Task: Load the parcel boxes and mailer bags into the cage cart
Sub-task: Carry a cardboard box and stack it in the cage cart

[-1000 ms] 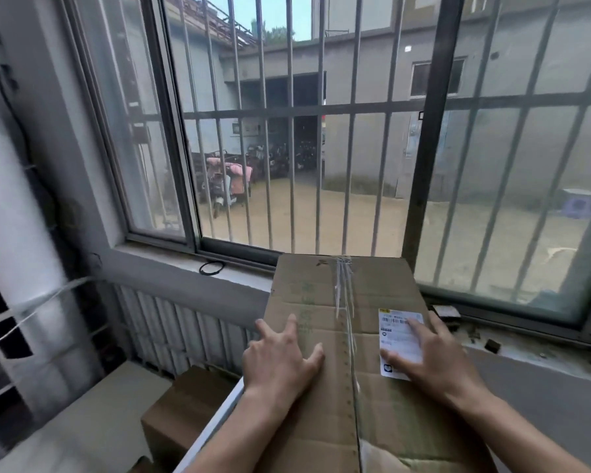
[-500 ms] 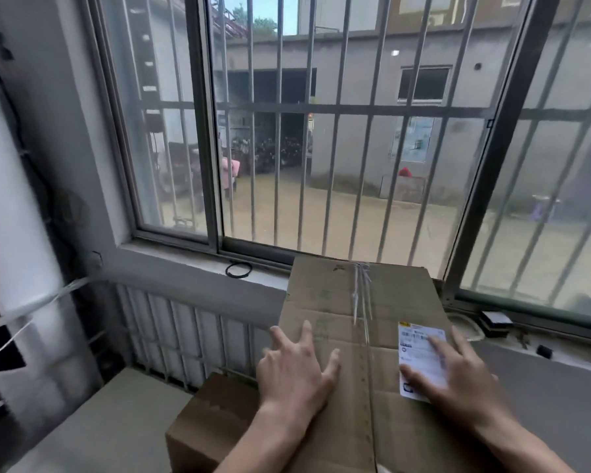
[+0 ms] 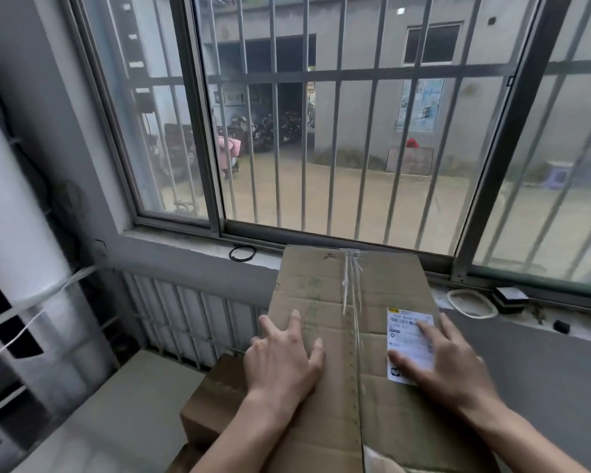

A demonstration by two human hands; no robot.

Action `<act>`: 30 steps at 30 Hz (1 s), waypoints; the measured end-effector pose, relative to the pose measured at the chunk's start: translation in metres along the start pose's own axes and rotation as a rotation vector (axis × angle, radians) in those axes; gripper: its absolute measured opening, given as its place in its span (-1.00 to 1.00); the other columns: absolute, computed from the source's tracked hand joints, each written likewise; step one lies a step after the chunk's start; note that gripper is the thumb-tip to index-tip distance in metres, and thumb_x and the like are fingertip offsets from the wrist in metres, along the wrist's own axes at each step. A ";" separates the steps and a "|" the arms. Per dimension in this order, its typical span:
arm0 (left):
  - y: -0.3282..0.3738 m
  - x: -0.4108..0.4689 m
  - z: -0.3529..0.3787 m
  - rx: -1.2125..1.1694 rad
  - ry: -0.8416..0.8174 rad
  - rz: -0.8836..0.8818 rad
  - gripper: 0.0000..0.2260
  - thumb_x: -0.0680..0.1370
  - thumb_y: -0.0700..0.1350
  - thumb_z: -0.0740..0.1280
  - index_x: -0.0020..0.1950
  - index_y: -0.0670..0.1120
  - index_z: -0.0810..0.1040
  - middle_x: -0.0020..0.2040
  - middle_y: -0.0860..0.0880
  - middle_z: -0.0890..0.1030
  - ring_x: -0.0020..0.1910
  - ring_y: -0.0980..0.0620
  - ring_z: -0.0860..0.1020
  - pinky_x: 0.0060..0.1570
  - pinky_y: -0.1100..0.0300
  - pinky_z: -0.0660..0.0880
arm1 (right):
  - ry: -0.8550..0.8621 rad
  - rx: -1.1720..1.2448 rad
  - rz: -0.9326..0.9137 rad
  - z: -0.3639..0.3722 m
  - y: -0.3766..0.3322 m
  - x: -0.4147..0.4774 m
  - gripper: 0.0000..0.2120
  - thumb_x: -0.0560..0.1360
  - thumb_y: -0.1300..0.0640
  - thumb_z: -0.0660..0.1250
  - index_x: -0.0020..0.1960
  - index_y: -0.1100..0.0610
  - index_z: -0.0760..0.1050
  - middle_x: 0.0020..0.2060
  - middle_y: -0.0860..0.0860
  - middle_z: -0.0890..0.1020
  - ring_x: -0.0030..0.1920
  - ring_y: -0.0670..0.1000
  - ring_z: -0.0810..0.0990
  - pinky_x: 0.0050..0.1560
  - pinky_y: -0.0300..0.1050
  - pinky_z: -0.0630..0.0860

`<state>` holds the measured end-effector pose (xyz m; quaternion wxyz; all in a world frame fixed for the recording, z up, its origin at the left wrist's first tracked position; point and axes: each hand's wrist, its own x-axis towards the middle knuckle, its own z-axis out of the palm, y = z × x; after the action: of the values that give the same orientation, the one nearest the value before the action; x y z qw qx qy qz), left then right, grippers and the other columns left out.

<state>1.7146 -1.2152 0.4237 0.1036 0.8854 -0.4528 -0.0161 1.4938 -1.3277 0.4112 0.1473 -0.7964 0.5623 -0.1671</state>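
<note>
Both hands, the left hand [image 3: 282, 361] and right hand [image 3: 447, 363], stayed spread flat on the cardboard parcel box [image 3: 348, 336]. The box had slid closer to the window sill [image 3: 198, 249], probably being seated in the cart.

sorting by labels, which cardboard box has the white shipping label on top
The big box under both hands; the label lies under the right hand. The lower box shows none.

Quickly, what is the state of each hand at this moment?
Left hand: open, flat on top of the large cardboard box, gripping nothing.
Right hand: open, flat on the box, fingers over its shipping label.
</note>
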 end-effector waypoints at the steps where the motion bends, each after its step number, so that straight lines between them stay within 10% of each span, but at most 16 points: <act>1: 0.001 0.000 -0.001 0.001 0.002 0.000 -0.36 0.56 0.34 0.08 0.60 0.15 0.09 0.43 -0.27 0.27 0.16 -0.26 0.56 0.10 0.01 0.49 | -0.002 -0.001 -0.003 -0.001 0.000 0.002 -0.14 0.39 -0.43 0.33 0.56 -0.05 0.26 0.62 0.05 0.08 0.56 0.08 0.21 0.40 0.16 0.31; 30: -0.238 0.100 -0.059 -0.111 0.009 0.153 -0.42 0.58 0.28 0.12 0.56 0.13 0.18 0.25 -0.18 0.35 0.09 -0.26 0.59 0.03 0.00 0.48 | 0.136 -0.022 0.064 0.088 -0.239 -0.008 -0.12 0.33 -0.45 0.36 0.50 0.01 0.38 0.55 0.04 0.24 0.49 0.11 0.33 0.36 0.19 0.37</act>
<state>1.9707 -1.1511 0.4404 0.1557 0.8413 -0.5169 -0.0292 1.7317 -1.2385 0.4325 0.1055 -0.7664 0.5979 -0.2099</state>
